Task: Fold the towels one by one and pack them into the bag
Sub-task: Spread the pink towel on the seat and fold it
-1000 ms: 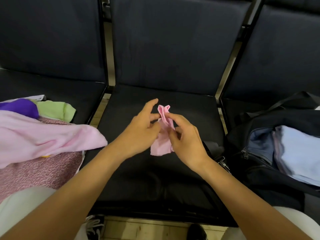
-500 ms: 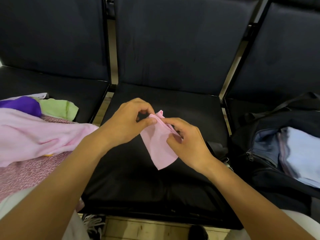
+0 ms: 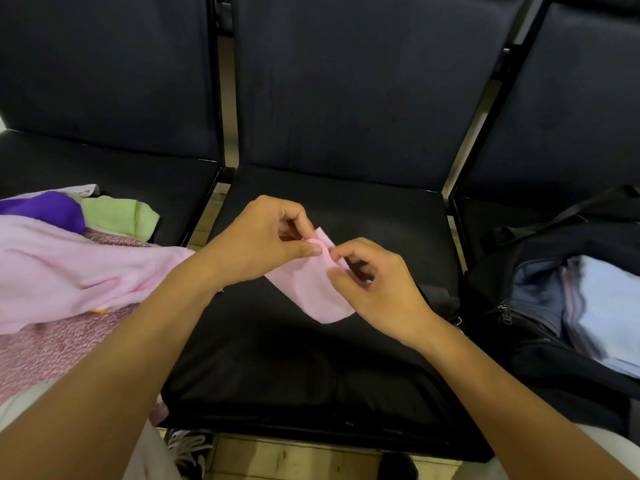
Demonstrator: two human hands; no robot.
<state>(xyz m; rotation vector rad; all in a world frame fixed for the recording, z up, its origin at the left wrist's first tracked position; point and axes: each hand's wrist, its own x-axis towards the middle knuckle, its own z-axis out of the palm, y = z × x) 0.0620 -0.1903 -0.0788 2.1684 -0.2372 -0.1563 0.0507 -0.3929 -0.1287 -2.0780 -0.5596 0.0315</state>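
At the right edge of the frame the open bag (image 3: 540,306) already holds folded blue cloth; unfolded towels (image 3: 69,271) lie heaped at left. At centre, above the middle seat (image 3: 346,209), the small pink towel (image 3: 308,292) hangs slanting toward lower right, its top edge pinched by left hand (image 3: 256,240) and right hand (image 3: 377,289). Fingertips behind the cloth are hidden.

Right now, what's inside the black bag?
The black bag is unzipped; folded light blue cloth fills its opening, with darker blue fabric beside it. Anything beneath is covered.
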